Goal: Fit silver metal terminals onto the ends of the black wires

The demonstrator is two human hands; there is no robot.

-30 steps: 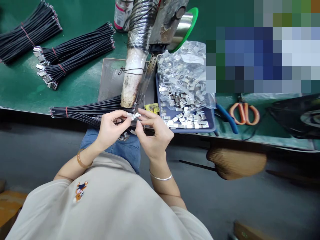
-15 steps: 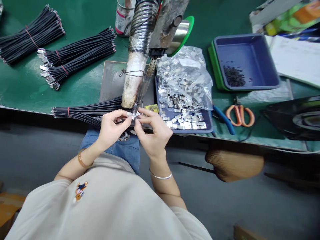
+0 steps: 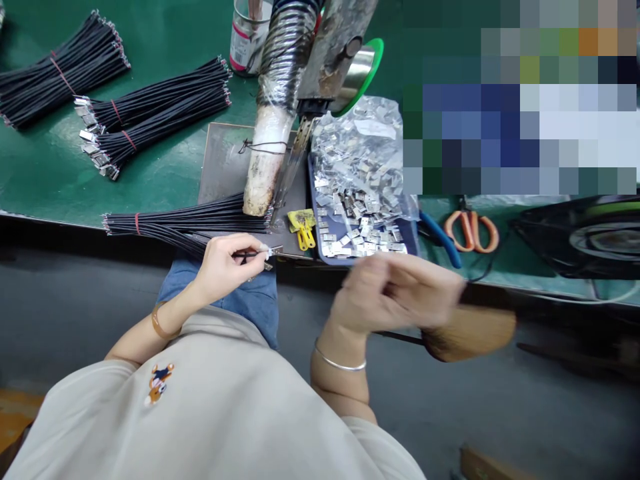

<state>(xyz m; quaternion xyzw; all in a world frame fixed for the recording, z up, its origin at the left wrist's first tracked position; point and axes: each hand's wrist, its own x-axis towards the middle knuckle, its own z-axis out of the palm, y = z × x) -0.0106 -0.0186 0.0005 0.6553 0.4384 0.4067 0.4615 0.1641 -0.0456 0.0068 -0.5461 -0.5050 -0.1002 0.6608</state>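
My left hand (image 3: 224,267) is closed in a pinch on a thin black cable (image 3: 248,255) at the table's front edge. A small silver metal connector (image 3: 277,251) sticks out past its fingertips. Behind it lies a tied bundle of black cables (image 3: 170,221), partly under a soldering iron (image 3: 293,163) and a wrapped white hose (image 3: 261,173). My right hand (image 3: 395,293) is smeared by motion, in front of the tray (image 3: 327,259) of silver connector shells (image 3: 363,237). Its fingers look curled, but whether they hold anything does not show.
More tied cable bundles (image 3: 165,110) lie on the green table (image 3: 165,40) at the left. A yellow clip-like piece (image 3: 305,233) sits left of the tray. Blue-handled pliers (image 3: 440,239) and orange-handled cutters (image 3: 471,231) lie to the right. The upper right is pixelated.
My right hand has left the left hand's fingertips and swung right, past the tray's front. My left hand stays nearly in place with the cable. The yellow piece now shows fully.
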